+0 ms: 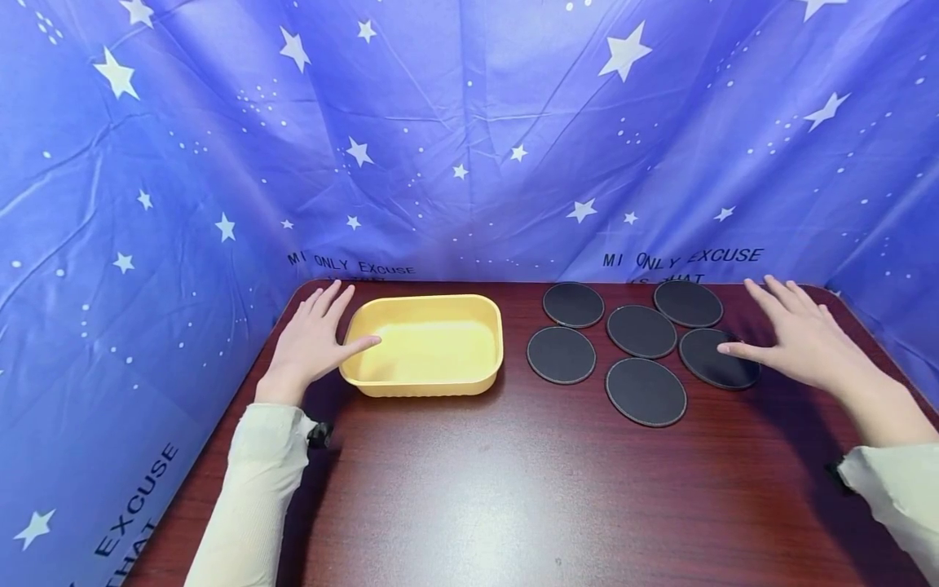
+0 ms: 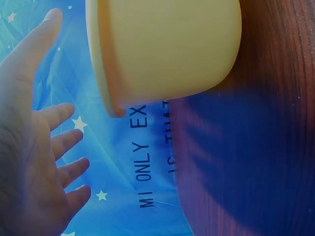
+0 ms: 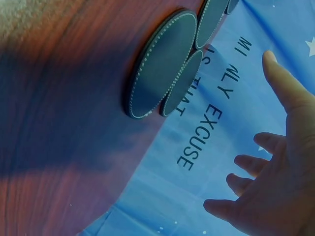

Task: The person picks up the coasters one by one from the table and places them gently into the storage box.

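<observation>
Sleeves [image 1: 257, 481] overhang a reddish table [image 1: 440, 465] bearing black discs [image 1: 645, 391], starry cloth [image 1: 440, 98] behind.

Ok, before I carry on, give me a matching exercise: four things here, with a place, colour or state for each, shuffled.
1. Bin
2. Black discs
3. Right hand
4. Curtain

A. Blue with white stars
B. Fingers spread, thumb overlapping a disc in the head view
C. Yellow, nearest the left hand
D. Six, lying flat on the table

Pairs: 1-C, 2-D, 3-B, 4-A
</observation>
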`<state>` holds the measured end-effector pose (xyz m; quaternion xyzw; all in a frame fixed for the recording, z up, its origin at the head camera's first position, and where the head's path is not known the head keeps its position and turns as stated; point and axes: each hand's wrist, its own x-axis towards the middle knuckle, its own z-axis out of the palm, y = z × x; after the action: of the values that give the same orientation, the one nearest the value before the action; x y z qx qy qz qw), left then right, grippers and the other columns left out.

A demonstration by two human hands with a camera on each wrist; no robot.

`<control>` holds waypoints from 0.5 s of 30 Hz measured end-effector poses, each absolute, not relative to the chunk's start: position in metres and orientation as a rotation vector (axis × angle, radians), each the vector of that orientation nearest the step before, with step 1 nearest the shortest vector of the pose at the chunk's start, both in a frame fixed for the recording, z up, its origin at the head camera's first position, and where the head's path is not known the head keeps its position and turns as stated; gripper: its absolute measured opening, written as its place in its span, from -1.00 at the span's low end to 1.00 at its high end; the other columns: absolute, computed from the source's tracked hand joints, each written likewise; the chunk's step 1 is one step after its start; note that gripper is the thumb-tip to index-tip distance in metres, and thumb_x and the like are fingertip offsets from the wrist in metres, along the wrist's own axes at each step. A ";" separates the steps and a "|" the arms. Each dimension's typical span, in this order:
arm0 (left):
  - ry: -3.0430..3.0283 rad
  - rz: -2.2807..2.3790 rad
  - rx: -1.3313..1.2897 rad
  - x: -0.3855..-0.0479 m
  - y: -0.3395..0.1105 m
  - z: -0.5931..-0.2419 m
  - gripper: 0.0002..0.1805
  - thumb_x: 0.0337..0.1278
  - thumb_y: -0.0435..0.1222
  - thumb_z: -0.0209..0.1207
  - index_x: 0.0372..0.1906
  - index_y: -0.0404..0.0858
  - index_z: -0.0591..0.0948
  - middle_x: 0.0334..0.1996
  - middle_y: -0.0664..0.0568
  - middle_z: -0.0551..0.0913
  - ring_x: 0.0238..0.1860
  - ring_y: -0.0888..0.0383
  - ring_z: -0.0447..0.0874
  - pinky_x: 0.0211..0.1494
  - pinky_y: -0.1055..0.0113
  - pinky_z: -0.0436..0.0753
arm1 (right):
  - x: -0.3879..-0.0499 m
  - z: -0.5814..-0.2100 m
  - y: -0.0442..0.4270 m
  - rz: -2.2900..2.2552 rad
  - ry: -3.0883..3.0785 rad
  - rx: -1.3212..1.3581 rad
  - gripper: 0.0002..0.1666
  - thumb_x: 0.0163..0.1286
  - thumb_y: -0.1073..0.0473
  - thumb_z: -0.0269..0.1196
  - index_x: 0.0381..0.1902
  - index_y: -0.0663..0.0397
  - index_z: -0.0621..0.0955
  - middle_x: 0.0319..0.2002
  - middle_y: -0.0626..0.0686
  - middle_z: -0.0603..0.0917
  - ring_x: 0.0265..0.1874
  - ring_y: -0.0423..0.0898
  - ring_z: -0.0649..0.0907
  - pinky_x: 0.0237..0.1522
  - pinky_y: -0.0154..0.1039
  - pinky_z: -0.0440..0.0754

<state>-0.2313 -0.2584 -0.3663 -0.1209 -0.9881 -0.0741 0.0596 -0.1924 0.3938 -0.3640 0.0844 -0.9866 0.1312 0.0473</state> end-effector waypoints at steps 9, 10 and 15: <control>-2.971 -0.284 -0.400 -0.230 -0.262 -0.373 0.07 0.09 0.34 0.17 0.57 -0.16 0.15 0.57 -0.19 0.11 0.58 -0.18 0.03 0.63 -0.09 0.03 | -0.190 -0.377 0.394 0.444 -2.996 0.271 0.23 0.22 -0.24 0.37 0.56 0.27 0.04 0.52 0.49 -0.02 0.54 0.45 -0.14 0.34 0.62 -0.18; -2.968 -0.286 -0.401 -0.230 -0.262 -0.373 0.07 0.08 0.34 0.18 0.57 -0.16 0.16 0.57 -0.19 0.12 0.58 -0.18 0.04 0.62 -0.10 0.06 | -0.189 -0.378 0.394 0.443 -2.996 0.272 0.22 0.22 -0.23 0.37 0.56 0.28 0.05 0.51 0.50 0.00 0.53 0.45 -0.13 0.33 0.62 -0.17; -2.949 -0.305 -0.410 -0.228 -0.264 -0.376 0.04 0.08 0.32 0.20 0.55 -0.15 0.22 0.56 -0.16 0.17 0.56 -0.17 0.10 0.58 -0.12 0.16 | -0.189 -0.384 0.394 0.443 -2.996 0.280 0.20 0.20 -0.21 0.38 0.53 0.31 0.09 0.47 0.53 0.07 0.52 0.48 -0.08 0.32 0.63 -0.11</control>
<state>-0.2277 -0.2637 -0.3763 -0.1365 -0.9826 -0.1016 0.0743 -0.1889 0.3940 -0.3835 0.0918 -0.9838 0.1455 0.0499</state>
